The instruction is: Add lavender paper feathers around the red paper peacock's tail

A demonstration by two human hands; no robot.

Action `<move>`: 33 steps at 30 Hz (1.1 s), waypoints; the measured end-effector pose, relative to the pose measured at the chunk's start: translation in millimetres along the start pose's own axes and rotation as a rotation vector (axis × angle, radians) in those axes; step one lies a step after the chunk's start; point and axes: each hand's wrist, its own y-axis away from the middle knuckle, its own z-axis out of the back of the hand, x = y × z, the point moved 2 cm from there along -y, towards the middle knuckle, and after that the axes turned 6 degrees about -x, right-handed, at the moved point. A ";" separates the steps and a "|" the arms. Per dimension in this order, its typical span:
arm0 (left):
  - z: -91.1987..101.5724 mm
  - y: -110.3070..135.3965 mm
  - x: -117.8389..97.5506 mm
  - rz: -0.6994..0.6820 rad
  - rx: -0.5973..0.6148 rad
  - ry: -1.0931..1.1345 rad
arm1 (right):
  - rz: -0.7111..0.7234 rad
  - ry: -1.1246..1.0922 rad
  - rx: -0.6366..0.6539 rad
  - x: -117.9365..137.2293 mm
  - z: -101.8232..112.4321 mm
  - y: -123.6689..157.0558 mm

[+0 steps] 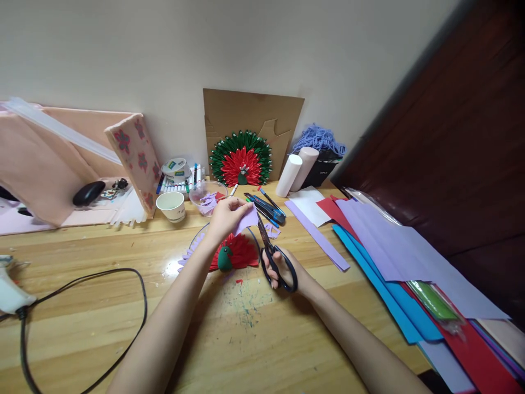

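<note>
Between its fingers my left hand (227, 216) pinches a small piece of purple paper (248, 220). Black-handled scissors (268, 246) are in my right hand (283, 269), fingers through the loops, with the blades pointing up at the right edge of that paper. Below my hands on the table lies a peacock craft (225, 258) with a green body, red feathers and purple strips around a dark ring; my left forearm covers part of it. Purple paper scraps (272, 231) lie just behind the scissors.
A finished-looking red and green peacock (241, 158) leans on cardboard (254, 106) at the wall. A paper cup (171, 207), plastic bowl (207, 200) and utility knife (268, 210) stand or lie behind. Coloured sheets (389, 246) pile at right; a glue gun (14, 293) with cord is left.
</note>
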 end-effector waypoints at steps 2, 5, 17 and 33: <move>-1.8 0.6 1.0 0.005 0.024 0.003 | -0.009 -0.035 0.032 -2.7 -0.2 0.0; -5.3 1.6 3.8 0.005 0.054 -0.017 | -0.014 -0.053 0.059 -3.8 -1.7 1.0; -5.2 3.1 3.5 0.028 0.089 -0.053 | -0.023 -0.078 0.041 -9.1 -0.7 -1.4; 18.4 7.2 -8.3 0.114 0.237 -0.068 | -0.037 0.085 0.132 0.5 1.9 7.1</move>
